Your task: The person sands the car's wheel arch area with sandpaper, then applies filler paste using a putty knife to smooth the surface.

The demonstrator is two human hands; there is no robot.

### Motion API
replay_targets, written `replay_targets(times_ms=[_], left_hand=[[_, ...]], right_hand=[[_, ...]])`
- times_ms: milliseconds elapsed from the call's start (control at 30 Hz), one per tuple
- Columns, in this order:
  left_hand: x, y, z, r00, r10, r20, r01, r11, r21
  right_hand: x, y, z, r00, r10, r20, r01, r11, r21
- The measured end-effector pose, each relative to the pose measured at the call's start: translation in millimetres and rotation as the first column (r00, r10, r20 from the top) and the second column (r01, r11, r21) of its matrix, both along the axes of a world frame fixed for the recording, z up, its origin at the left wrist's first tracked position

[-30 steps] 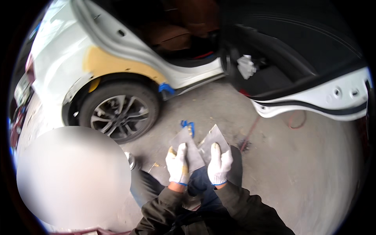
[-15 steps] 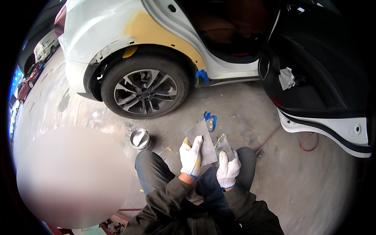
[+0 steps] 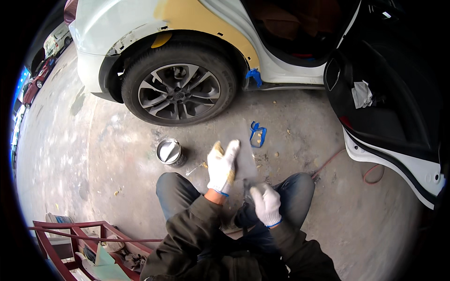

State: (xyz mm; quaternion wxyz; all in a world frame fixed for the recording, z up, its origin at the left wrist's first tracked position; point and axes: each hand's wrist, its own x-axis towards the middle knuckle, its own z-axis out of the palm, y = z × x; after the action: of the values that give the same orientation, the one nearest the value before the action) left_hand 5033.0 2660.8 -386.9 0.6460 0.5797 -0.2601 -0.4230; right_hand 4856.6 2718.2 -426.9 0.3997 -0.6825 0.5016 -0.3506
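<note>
My left hand (image 3: pixel 222 167), in a white knit glove, is closed on a thin grey flat plate (image 3: pixel 245 152), its thumb lying along the near face. My right hand (image 3: pixel 267 204), gloved too, grips a small dark scraper (image 3: pixel 249 186) that is smeared by motion. The scraper is at the plate's lower edge; whether they touch I cannot tell. Both hands are above my knees, in front of a white car whose rear wheel arch carries a yellowish filler patch (image 3: pixel 194 18). An opened round metal can (image 3: pixel 169 151) stands on the floor left of my hands.
Ahead is the car's rear wheel (image 3: pixel 179 89). An open car door (image 3: pixel 389 89) fills the right side. Blue tape (image 3: pixel 253 76) hangs at the sill, and a blue tape loop (image 3: pixel 264 138) lies on the floor. A red hose (image 3: pixel 328 164) runs rightward; a red metal frame (image 3: pixel 70 225) stands lower left.
My right hand with the scraper has moved down and left, to the plate's lower edge. My left hand with the plate has shifted slightly left. The view has tilted, moving the car up and right.
</note>
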Motion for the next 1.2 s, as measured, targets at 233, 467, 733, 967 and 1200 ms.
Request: replay_targets(times_ms=[233,467,733,967,1200], left_hand=[[15,-16,-16,0.949,-0.021,-0.313,-0.003,0.997,-0.076],[-2,-11,-23,0.963,-0.079,-0.259,0.077,0.997,-0.018],[-3,4,-8,0.974,-0.225,-0.019,0.226,0.973,0.045],[1,7,-9,0.934,-0.276,0.226,0.265,0.961,0.08],[-28,18,5,0.898,-0.304,0.317,0.292,0.953,0.087]], right_hand=[[-21,-19,-4,0.645,-0.404,0.648,-0.258,0.683,0.683],[-6,-11,-20,0.088,-0.637,0.766,-0.977,0.093,0.189],[15,-34,13,0.558,-0.17,0.813,-0.812,0.091,0.576],[14,-31,13,0.608,-0.047,0.792,-0.784,0.123,0.609],[-2,-28,5,0.638,-0.304,0.707,-0.697,0.162,0.699]])
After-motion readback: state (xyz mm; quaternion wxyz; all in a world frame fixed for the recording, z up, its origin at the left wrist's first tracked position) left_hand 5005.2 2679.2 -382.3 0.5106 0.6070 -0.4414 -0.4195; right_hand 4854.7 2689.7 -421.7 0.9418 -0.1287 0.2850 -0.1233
